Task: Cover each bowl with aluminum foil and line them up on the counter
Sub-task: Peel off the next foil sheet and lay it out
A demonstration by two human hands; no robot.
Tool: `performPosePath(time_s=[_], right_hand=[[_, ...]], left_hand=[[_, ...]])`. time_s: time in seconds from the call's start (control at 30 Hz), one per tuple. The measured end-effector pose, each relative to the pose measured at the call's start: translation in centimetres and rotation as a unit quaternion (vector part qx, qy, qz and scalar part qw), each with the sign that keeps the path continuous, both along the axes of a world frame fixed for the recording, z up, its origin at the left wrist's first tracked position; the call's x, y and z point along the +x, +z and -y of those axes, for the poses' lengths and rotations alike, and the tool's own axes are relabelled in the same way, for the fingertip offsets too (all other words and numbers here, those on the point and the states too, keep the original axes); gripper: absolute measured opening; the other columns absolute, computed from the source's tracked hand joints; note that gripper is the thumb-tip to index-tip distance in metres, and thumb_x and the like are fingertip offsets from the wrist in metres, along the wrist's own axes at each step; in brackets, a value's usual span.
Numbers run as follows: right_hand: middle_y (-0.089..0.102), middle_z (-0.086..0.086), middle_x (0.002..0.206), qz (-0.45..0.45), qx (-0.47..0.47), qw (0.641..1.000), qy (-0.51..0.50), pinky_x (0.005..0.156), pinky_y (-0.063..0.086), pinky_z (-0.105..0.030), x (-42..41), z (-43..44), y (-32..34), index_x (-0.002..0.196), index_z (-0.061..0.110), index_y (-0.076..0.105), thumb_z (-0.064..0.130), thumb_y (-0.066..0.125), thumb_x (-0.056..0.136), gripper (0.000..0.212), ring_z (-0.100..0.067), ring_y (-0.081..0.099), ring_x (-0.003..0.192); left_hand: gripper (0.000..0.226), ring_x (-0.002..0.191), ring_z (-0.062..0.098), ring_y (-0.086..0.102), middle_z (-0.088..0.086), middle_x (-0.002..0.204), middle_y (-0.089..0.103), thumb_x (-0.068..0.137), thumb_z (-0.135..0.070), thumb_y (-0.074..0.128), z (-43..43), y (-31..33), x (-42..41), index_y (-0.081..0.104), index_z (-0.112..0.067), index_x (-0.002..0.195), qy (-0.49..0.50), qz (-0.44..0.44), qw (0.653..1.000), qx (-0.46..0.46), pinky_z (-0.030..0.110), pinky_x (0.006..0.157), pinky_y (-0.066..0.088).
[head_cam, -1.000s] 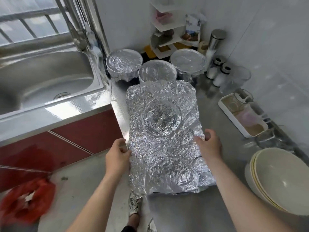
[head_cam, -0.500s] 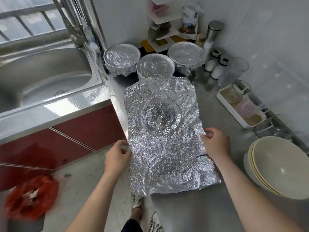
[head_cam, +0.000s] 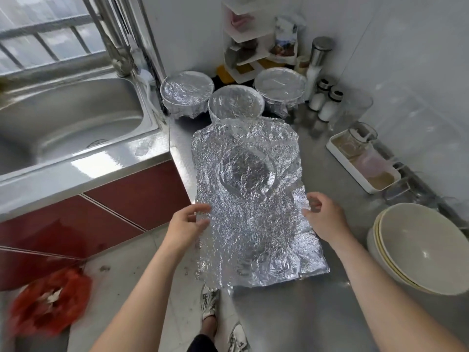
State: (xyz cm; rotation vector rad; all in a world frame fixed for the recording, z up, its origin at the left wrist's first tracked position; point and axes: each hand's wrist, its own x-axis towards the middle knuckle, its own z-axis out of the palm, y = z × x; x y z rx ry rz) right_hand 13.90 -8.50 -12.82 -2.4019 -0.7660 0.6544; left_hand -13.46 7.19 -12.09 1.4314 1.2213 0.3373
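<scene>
**Foil sheet draped over a bowl, a hand at each side**

Crinkled aluminium, the foil sheet [head_cam: 253,224] lies lengthwise on the steel counter [head_cam: 291,313], with its near end reaching the counter's front edge. A round hollow in its far half marks the rim of the bowl [head_cam: 245,174] beneath. Nothing of that bowl's inside shows through.

The left hand [head_cam: 189,224] holds the sheet's left edge between thumb and fingers. The right hand [head_cam: 322,217] is at the right edge with its fingers curled. Whether it grips the foil or only touches it is hard to tell from here.

Three covered bowls stand in a row behind the sheet, their contents hidden by tight foil: the left covered bowl [head_cam: 187,95] beside the sink [head_cam: 71,118], the middle covered bowl [head_cam: 236,102] just past the sheet's far end, and the right covered bowl [head_cam: 280,86].

To the right, bare cream stacked bowls [head_cam: 418,245] sit nested, and the top one holds nothing. A white tray [head_cam: 363,168] carries a glass jug [head_cam: 360,138]. Two shakers [head_cam: 323,101] hold something white.
</scene>
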Motion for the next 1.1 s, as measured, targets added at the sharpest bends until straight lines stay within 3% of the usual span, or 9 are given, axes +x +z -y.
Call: performPosePath(time_s=[0.1, 0.2, 0.33, 0.5, 0.67, 0.8, 0.93, 1.03, 1.1], right_hand=[[0.055, -0.008, 0.117, 0.006, -0.022, 0.999, 0.028, 0.093, 0.044, -0.036, 0.0, 0.1, 0.1, 0.131, 0.023, 0.053, 0.024, 0.071, 0.085, 0.049, -0.025, 0.051, 0.107], [0.048, -0.010, 0.129, -0.016, -0.031, 0.999, 0.039, 0.103, 0.040, -0.043, 0.3, 0.3, 0.3, 0.134, 0.030, 0.049, 0.028, 0.071, 0.085, 0.054, -0.029, 0.044, 0.122], [0.042, -0.006, 0.139, -0.080, 0.001, 0.995, 0.052, 0.105, 0.038, -0.044, 0.5, -0.1, 1.2, 0.138, 0.036, 0.044, 0.029, 0.072, 0.085, 0.061, -0.026, 0.039, 0.130], [0.053, -0.008, 0.136, -0.310, 0.118, 0.934, -0.134, 0.067, 0.038, -0.026, 0.3, 0.4, 1.9, 0.137, 0.028, 0.046, 0.039, 0.075, 0.078, 0.067, -0.020, 0.051, 0.112], [0.049, -0.006, 0.137, -0.436, 0.174, 0.877, -0.101, 0.071, 0.039, -0.023, -0.6, 0.8, 3.7, 0.131, 0.025, 0.054, 0.033, 0.074, 0.070, 0.065, -0.010, 0.051, 0.093], [0.056, -0.010, 0.123, -0.417, 0.226, 0.875, -0.097, 0.055, 0.042, -0.018, -0.9, 0.7, 5.9, 0.107, 0.029, 0.064, 0.003, 0.072, 0.074, 0.042, -0.011, 0.049, 0.077], [0.065, -0.009, 0.111, -0.424, 0.301, 0.850, -0.088, 0.067, 0.041, -0.024, -1.0, 0.9, 8.8, 0.104, 0.023, 0.068, 0.010, 0.077, 0.060, 0.046, -0.017, 0.058, 0.092], [0.072, -0.001, 0.095, -0.421, 0.345, 0.837, -0.054, 0.061, 0.038, -0.019, -0.7, 1.2, 10.8, 0.106, 0.025, 0.072, 0.024, 0.091, 0.047, 0.063, -0.008, 0.061, 0.080], [0.073, 0.003, 0.091, -0.417, 0.361, 0.833, -0.034, 0.057, 0.038, -0.017, -0.8, 1.3, 12.1, 0.112, 0.025, 0.070, 0.024, 0.089, 0.052, 0.063, -0.006, 0.056, 0.071]], left_hand=[[0.028, 0.053, 0.006, 0.035, -0.018, 0.051, 0.039, 0.088, -0.006, 0.070, 0.1, 0.4, 0.3, 0.073, -0.031, 0.101, -0.007, 0.007, 1.000, 0.018, 0.019, 0.057, 0.039], [0.028, 0.052, 0.008, 0.027, -0.015, 0.052, 0.024, 0.087, -0.003, 0.070, 0.4, 1.5, -0.2, 0.074, -0.026, 0.104, -0.006, 0.035, 0.999, 0.026, 0.030, 0.063, 0.037], [0.029, 0.048, -0.001, 0.037, -0.019, 0.045, 0.044, 0.089, 0.004, 0.065, 0.7, 4.2, -1.1, 0.070, -0.015, 0.110, -0.011, 0.066, 0.997, 0.050, 0.018, 0.070, 0.048], [0.032, 0.065, 0.000, 0.056, -0.017, 0.068, 0.066, 0.087, 0.008, 0.063, 0.1, 6.3, -2.4, 0.070, -0.012, 0.111, 0.031, 0.123, 0.991, 0.047, 0.015, 0.069, 0.049], [0.031, 0.071, 0.011, 0.056, -0.001, 0.072, 0.067, 0.086, 0.006, 0.065, 0.0, 7.2, -3.5, 0.073, -0.017, 0.105, 0.051, 0.141, 0.988, 0.031, 0.016, 0.068, 0.048], [0.029, 0.067, 0.004, 0.060, -0.006, 0.068, 0.069, 0.087, 0.005, 0.065, 0.5, 8.3, -3.7, 0.072, -0.018, 0.104, 0.057, 0.141, 0.987, 0.049, 0.015, 0.071, 0.050], [0.026, 0.061, -0.004, 0.056, -0.014, 0.061, 0.064, 0.087, -0.002, 0.068, 0.9, 9.3, -4.3, 0.072, -0.015, 0.110, 0.066, 0.141, 0.985, 0.075, 0.016, 0.071, 0.045], [0.026, 0.065, -0.004, 0.060, -0.013, 0.066, 0.068, 0.087, -0.004, 0.069, 1.1, 10.4, -4.6, 0.073, -0.014, 0.110, 0.082, 0.152, 0.982, 0.080, 0.021, 0.076, 0.044], [0.024, 0.073, 0.001, 0.064, -0.007, 0.074, 0.073, 0.086, -0.005, 0.070, 1.2, 11.4, -4.8, 0.075, -0.017, 0.106, 0.090, 0.170, 0.979, 0.072, 0.027, 0.082, 0.047]])
